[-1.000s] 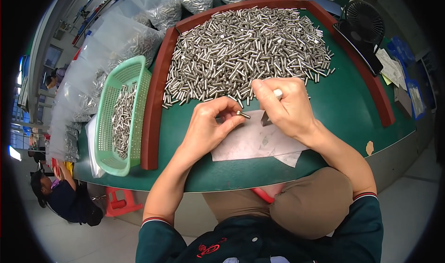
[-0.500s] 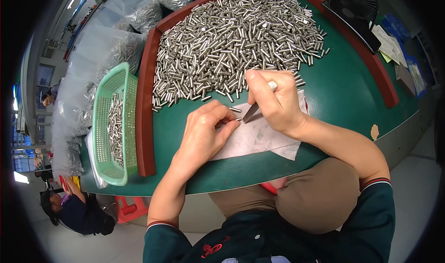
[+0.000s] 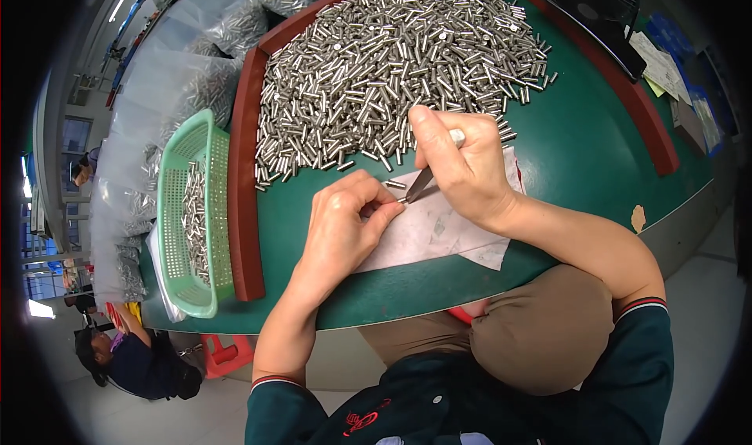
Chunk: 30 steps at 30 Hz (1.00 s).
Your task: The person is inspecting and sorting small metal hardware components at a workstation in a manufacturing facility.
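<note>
Between thumb and fingers, my left hand (image 3: 337,226) pinches a small metal pin (image 3: 402,200) over a pale, stained cloth (image 3: 446,233). My right hand (image 3: 474,171) is wrapped round the handle of a scraper-like tool with a flat dark blade (image 3: 421,184), its pale butt end showing above my fist. The blade slants down and its tip meets or nearly meets the pin's end. A loose metal pin (image 3: 395,184) lies just beyond my left fingertips. Past both hands spreads a big heap of similar metal pins (image 3: 392,77) on the green tabletop (image 3: 580,163).
A green plastic basket (image 3: 222,233) holding pins stands left of a red-brown rail (image 3: 245,194). Plastic bags (image 3: 176,85) of metal parts line the far left. A black fan (image 3: 599,2) and papers (image 3: 659,67) sit at the back right. Another person (image 3: 145,363) is at lower left.
The blade tip has shifted slightly left, closer to the pin's end. My left hand keeps its pinch, and the whole view has moved a little.
</note>
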Tool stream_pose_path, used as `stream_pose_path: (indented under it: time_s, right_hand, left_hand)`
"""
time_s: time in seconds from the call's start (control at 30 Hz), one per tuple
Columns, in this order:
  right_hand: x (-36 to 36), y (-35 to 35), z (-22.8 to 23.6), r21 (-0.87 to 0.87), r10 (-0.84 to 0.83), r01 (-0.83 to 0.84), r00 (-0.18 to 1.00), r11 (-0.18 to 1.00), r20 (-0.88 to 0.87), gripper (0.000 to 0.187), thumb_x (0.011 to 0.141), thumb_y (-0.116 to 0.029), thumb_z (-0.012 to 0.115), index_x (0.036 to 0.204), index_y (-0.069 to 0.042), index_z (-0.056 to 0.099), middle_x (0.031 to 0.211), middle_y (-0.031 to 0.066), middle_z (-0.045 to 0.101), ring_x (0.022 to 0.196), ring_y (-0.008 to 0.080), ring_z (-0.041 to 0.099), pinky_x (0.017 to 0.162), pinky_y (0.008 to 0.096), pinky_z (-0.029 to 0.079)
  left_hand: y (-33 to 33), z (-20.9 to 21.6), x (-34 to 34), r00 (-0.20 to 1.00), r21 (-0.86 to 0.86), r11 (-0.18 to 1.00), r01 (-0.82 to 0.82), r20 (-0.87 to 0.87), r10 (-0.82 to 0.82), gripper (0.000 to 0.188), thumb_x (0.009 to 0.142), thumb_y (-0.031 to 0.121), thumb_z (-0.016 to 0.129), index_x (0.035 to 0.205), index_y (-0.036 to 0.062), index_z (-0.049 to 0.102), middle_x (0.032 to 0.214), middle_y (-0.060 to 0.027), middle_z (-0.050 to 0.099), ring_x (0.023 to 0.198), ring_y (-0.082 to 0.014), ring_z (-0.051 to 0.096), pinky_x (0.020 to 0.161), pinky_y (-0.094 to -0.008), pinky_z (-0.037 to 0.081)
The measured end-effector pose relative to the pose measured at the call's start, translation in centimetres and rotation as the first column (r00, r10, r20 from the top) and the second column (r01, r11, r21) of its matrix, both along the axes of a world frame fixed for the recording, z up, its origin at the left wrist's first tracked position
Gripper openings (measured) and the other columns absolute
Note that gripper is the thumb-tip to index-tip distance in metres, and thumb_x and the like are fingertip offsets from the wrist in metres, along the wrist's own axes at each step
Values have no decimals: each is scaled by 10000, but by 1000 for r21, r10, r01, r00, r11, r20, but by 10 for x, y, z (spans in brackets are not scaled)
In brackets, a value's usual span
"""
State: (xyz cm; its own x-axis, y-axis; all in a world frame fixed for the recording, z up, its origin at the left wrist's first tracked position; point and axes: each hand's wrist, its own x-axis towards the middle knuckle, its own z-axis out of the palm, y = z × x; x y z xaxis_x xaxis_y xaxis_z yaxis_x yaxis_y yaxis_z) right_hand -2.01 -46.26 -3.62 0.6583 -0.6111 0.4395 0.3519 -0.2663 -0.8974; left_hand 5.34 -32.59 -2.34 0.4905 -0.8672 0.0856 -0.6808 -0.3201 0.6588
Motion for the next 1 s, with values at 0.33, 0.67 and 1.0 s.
stream_pose_path:
  time_s: [0.33, 0.67, 1.0]
  right_hand:
    - [-1, -1, 0, -1, 0, 0, 1000, 1000, -4, 386, 837, -153, 503, 487, 3, 464, 389, 46, 366, 354, 91, 313, 352, 282, 263]
    - [-2, -2, 3, -50, 11, -10, 1000, 999, 25, 379, 835, -138, 497, 481, -8, 459, 387, 40, 384, 338, 105, 348, 350, 280, 275]
    - [-7, -4, 6, -48, 74, -79, 993, 996, -89, 417, 875, -215, 445, 520, -1, 491, 461, 19, 427, 433, 68, 367, 421, 244, 292]
  left_hand:
    - [0, -1, -1, 999, 18, 999, -31, -10, 31, 102, 652, 30, 668, 660, -11, 574, 619, -87, 543, 515, -186, 525, 490, -289, 427]
    - [0, -3, -1, 999, -7, 1000, -25, -23, 24, 105, 654, 30, 666, 669, -13, 571, 634, -88, 546, 523, -194, 528, 495, -293, 426]
    - [0, -2, 0, 1000, -13, 1000, -5, -1, 5, 102, 654, 27, 663, 674, -13, 571, 638, -87, 539, 524, -204, 525, 495, -299, 419]
